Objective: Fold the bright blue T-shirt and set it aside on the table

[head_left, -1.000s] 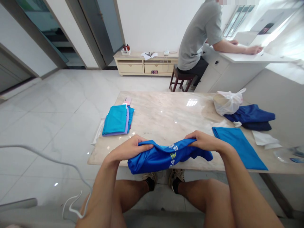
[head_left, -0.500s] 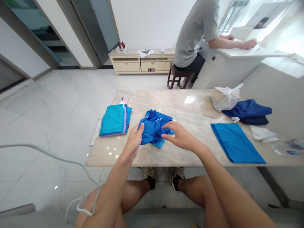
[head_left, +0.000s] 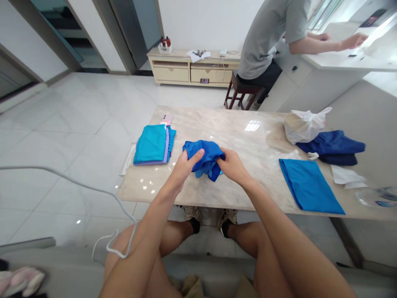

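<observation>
Both hands close on one bunched royal-blue garment (head_left: 203, 159) that lies near the middle of the marble table (head_left: 235, 136), a little toward its near edge. The left hand (head_left: 185, 165) grips the garment's left side, its thumb laid over the top of the cloth and its other fingers buried underneath, so how much fabric they hold cannot be made out. The right hand (head_left: 232, 164) pinches the right side, with the fingertips lost in the folds. The cloth is so crumpled that its shape, and any print on it, cannot be read.

Just left of the garment, and apart from it, sits a folded stack of teal and lilac clothes (head_left: 153, 145); a pink phone (head_left: 166, 120) peeks from behind its far end, mostly covered. To the right, well apart, a flat folded blue cloth (head_left: 308, 186) lies near the table's near edge. Beyond it a tied white plastic bag (head_left: 303, 125) hides its contents and rests against a pile of dark navy clothes (head_left: 333, 147). White paper wrappers (head_left: 347, 177) lie at the right, and something clear and glossy at the frame's right edge is cut off.

Across the room another person in a grey shirt (head_left: 269, 37) sits on a wooden stool (head_left: 240, 93), largely cropped by the top of the frame
</observation>
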Motion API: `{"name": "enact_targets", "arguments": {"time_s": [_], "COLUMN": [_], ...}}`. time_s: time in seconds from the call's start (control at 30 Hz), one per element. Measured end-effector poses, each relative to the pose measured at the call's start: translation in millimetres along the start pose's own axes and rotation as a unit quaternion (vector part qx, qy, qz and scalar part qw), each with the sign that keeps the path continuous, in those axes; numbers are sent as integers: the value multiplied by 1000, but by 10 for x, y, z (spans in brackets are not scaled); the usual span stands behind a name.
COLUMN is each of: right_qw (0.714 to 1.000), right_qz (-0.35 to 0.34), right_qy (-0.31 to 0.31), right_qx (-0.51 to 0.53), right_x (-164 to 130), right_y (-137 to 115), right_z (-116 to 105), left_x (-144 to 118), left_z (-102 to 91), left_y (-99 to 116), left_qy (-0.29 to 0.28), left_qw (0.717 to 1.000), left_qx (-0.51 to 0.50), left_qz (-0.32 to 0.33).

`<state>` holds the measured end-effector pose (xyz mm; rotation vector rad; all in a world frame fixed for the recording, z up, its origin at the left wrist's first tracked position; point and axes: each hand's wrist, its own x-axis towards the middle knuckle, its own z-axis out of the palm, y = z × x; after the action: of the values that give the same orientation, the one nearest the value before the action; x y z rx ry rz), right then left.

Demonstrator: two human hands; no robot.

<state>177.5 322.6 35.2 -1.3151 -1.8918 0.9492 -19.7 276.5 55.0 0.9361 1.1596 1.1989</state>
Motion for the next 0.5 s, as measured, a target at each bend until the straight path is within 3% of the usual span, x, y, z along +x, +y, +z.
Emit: {"name": "enact_targets", "arguments": {"time_s": [0.13, 0.27, 0.37, 0.5], "right_qw": [989, 967, 965, 966], "right_qz": [36, 95, 102, 105], "right_qy": [31, 45, 72, 105], "right_qx": [141, 233, 232, 212], "right_x": [47, 75, 76, 40], "right_y": [-64, -120, -149, -147], "right_z": [66, 90, 15, -164], "left_x": [6, 58, 79, 86], "left_z": [26, -5, -43, -105], "left_y": [-78, -148, -140, -57], "left_qy": [-11, 9, 56, 108], "left_qw": [993, 991, 995, 992], "left_qx": [105, 125, 82, -60], "left_qz": [44, 53, 25, 14]}}
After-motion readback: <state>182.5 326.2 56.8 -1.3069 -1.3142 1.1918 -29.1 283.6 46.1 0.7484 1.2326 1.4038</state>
